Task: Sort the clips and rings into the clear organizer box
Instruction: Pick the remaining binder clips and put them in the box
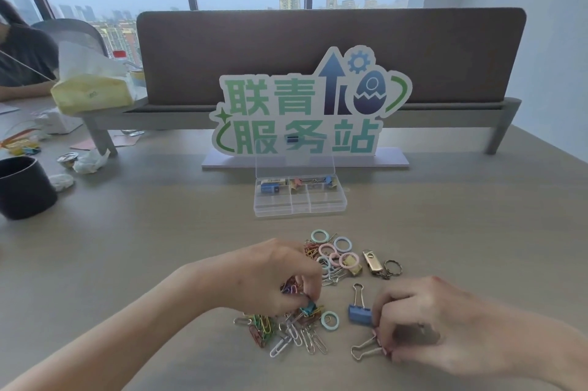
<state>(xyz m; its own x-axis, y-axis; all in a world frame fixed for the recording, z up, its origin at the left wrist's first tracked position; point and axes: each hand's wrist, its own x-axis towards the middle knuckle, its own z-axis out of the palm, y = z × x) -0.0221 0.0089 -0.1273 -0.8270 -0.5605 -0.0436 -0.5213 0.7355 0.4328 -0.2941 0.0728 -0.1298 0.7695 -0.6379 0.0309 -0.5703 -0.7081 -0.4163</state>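
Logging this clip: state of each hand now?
Left hand: closed on small teal binder clip.
Right hand: closed on pink binder clip.

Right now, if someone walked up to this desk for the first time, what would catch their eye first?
Probably the big green and white sign standing at the back of the desk, just behind the clear organizer box with its lid up. Next, the bright heap of paper clips and pastel rings near the front edge, where the left hand pinches a small teal clip and the right hand fingers a blue binder clip.
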